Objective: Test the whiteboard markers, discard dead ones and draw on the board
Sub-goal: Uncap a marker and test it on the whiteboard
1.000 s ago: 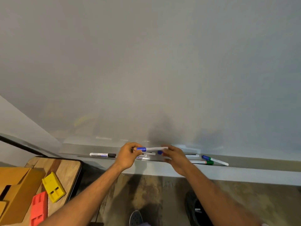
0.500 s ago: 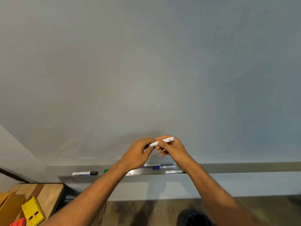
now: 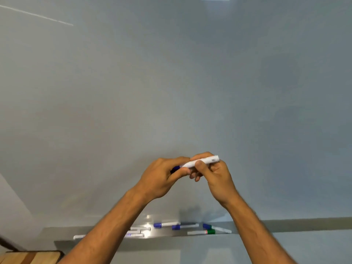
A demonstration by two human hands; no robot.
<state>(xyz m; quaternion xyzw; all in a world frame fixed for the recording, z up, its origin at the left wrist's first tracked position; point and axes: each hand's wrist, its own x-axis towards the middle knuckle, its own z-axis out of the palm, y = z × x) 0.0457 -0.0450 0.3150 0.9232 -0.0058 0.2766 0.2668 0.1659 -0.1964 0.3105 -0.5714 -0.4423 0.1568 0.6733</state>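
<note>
Two hands meet before the whiteboard [image 3: 171,82], and we note one marker [image 3: 202,162] held level between them: left hand [image 3: 162,178] curls round its blue cap end, right hand [image 3: 213,174] pinches the white barrel. Below, on the tray [image 3: 285,226], lie spare markers [image 3: 190,226], blue- and green-capped. A wooden desk [image 3: 28,257] corner shows at bottom left.

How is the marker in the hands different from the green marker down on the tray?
The held marker has a blue cap; the green marker has a green one. The held marker is up in front of the whiteboard, gripped by the left hand and right hand; the green marker lies untouched on the tray. Both have white barrels.
</note>
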